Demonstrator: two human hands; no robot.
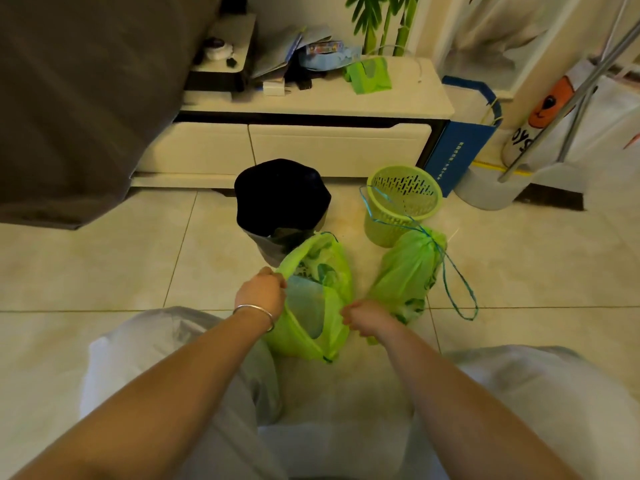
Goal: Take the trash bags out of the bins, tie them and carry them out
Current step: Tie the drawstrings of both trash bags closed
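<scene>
Both hands are gripping the open green bag's (337,271) rim on the floor (104,271): left hand (260,289) at its far edge, right hand (367,320) nearer. A tied green bag (407,271) is lying beside the green bin (403,202).

**Floor situation: two bags, two bins, plus the cabinet**

Pale tiled floor (104,271) carries pretty much everything here. An open green trash bag (332,271) sits on it right between the fingers of both hands, and a second green bag (405,271), cinched with a blue drawstring (460,292), lies just beyond the right fingertips. Past the left fingers stands a bin lined in black (280,202); past the right ones, a green slotted basket (401,202), and a blue paper bag (460,150) further out. The low white cabinet (311,105) behind holds papers (287,50) and a green object (369,74).
</scene>
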